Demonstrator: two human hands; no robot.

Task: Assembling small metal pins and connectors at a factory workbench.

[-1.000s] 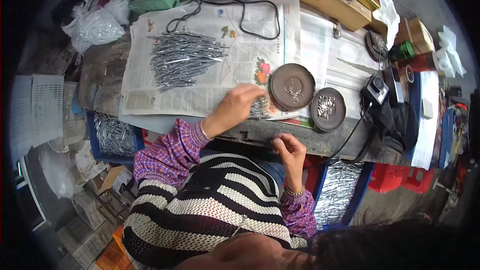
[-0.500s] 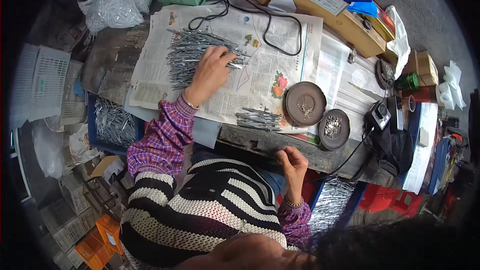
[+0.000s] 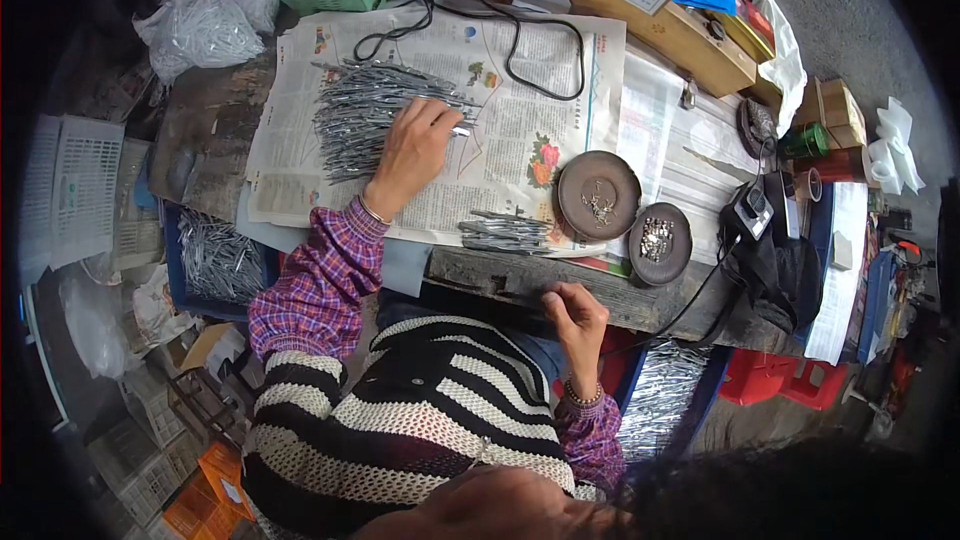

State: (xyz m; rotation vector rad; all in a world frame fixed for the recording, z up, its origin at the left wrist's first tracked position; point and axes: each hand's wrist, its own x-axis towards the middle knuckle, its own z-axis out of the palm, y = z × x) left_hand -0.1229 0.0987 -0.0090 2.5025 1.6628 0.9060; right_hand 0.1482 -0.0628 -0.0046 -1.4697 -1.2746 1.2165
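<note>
My left hand (image 3: 412,148) lies on the right edge of a big pile of thin silver metal rods (image 3: 355,115) spread on newspaper (image 3: 500,90). Its fingers are curled around a few rods from that pile. A smaller bundle of the same rods (image 3: 505,232) lies nearer the table's front edge. My right hand (image 3: 577,315) hovers at the wooden table edge (image 3: 480,275), fingers curled; whether it holds anything small is hidden. Two round brown dishes (image 3: 598,195) (image 3: 660,243) holding small metal bits sit right of the small bundle.
A black cable (image 3: 520,40) loops over the newspaper. Cardboard boxes (image 3: 655,25) line the back. A black device (image 3: 750,215) and cups sit at the right. Blue crates of rods stand under the table at the left (image 3: 215,260) and the right (image 3: 665,395).
My left hand went from the small bundle beside the dishes over to the big rod pile at the left and closed on some rods. The right hand stayed at the table edge.
</note>
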